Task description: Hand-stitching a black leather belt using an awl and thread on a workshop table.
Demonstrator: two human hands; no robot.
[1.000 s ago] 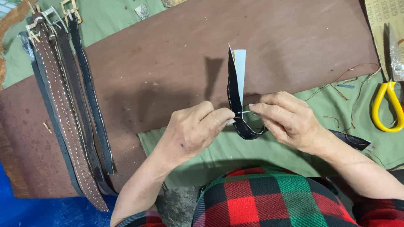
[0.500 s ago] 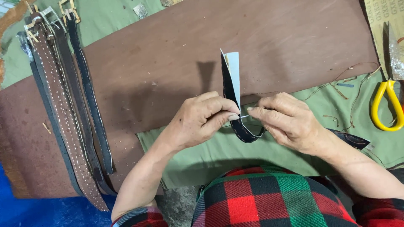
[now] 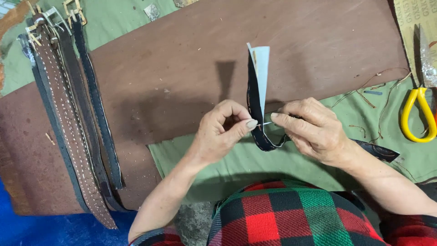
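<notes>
A dark strap (image 3: pixel 256 98) is pinched by the left hand (image 3: pixel 223 132); a needle (image 3: pixel 265 123) is gripped by the right hand (image 3: pixel 314 130).

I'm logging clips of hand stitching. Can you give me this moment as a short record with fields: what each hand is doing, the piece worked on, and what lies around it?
left hand: pinches a needle at the strap's edge
right hand: grips the strap from the other side
strap: dark, pale-backed, bent upward, stitched along the edge
belts: several dark and brown ones laid side by side at the left, buckles at the far end
scissors: yellow-handled, at the right on green cloth
surface: brown sheet over the cloth
scraps: thread bits near the scissors
</notes>
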